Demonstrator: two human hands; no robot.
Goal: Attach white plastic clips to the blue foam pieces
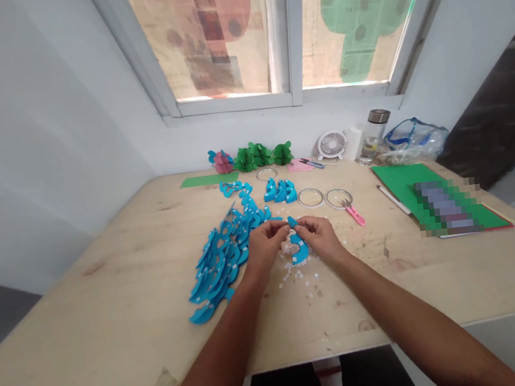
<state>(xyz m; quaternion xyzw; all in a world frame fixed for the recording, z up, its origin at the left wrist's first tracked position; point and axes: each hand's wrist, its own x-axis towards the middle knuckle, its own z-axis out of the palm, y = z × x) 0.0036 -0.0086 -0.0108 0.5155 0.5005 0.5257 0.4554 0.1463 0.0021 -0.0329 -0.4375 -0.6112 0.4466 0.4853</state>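
Observation:
My left hand (266, 239) and my right hand (319, 235) meet over the middle of the wooden table (112, 294), fingers pinched together. Between them they hold a curved blue paper piece (298, 247) with small white squares on it. A long fan of similar blue curved pieces (221, 261) lies just left of my left hand. Small white paper scraps (303, 277) are scattered on the wood under and in front of my hands.
Further back lie more blue pieces (280, 190), three tape rings (311, 197), pink snips (354, 212), green paper decorations (262, 154), a small white fan (331, 145), a bottle (373, 135) and a plastic bag (415, 138). Green sheets (403, 180) lie at right.

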